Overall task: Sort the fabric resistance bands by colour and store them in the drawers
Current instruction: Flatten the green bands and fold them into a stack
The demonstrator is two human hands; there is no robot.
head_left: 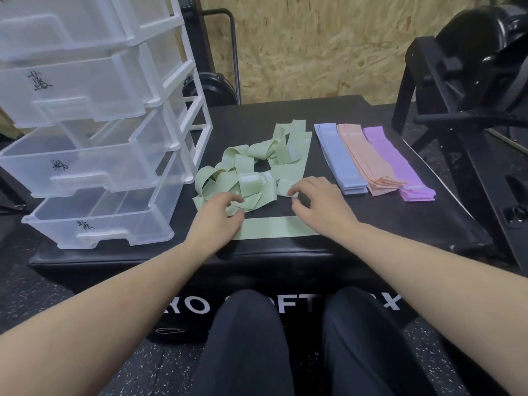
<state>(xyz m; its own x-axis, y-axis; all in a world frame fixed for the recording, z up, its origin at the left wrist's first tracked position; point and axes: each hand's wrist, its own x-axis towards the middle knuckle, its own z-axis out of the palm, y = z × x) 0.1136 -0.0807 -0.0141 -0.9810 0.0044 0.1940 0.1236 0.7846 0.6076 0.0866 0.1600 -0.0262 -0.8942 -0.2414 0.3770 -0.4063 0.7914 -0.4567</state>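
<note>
Flattening one green band (274, 228) along the worktop's (400, 224) near edge, my left hand (220, 215) pins its end with loosely curled fingers; my right hand (317, 200) pinches another from the tangled green pile (245, 170) mid-worktop.

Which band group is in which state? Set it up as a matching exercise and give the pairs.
Things:
1. green bands
2. blue bands
3. purple bands
4. single green band

States:
A. flat stack at the far right
B. tangled loose pile
C. laid flat alone at the box's near edge
D. flat stack beside the peach bands, on their left

Pairs: 1-B, 2-D, 3-A, 4-C
</note>
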